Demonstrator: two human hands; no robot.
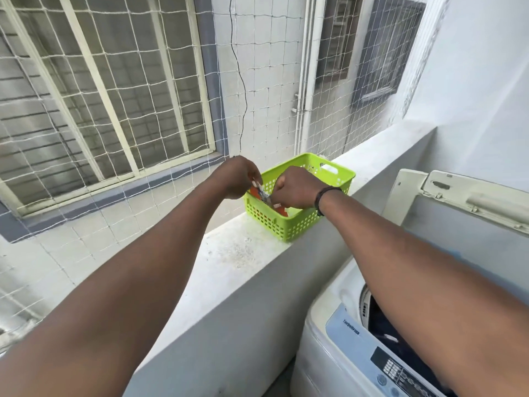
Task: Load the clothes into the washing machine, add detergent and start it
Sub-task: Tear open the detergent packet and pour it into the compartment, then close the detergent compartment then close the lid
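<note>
Detergent sachet (264,196) is pinched between both hands over the near-left corner of the green basket (289,224) on the ledge (243,253): left hand (239,177) and right hand (294,190) both closed on it. Washing machine (357,348) sits open, near right, with dark clothes (383,325) inside.

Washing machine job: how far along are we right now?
Loading looks done: dark clothes lie in the drum of the washing machine, whose lid is up. In hand: the left hand and right hand grip a small orange sachet, probably detergent, over the green basket on the ledge. Left: adding it, closing the lid, starting.
</note>
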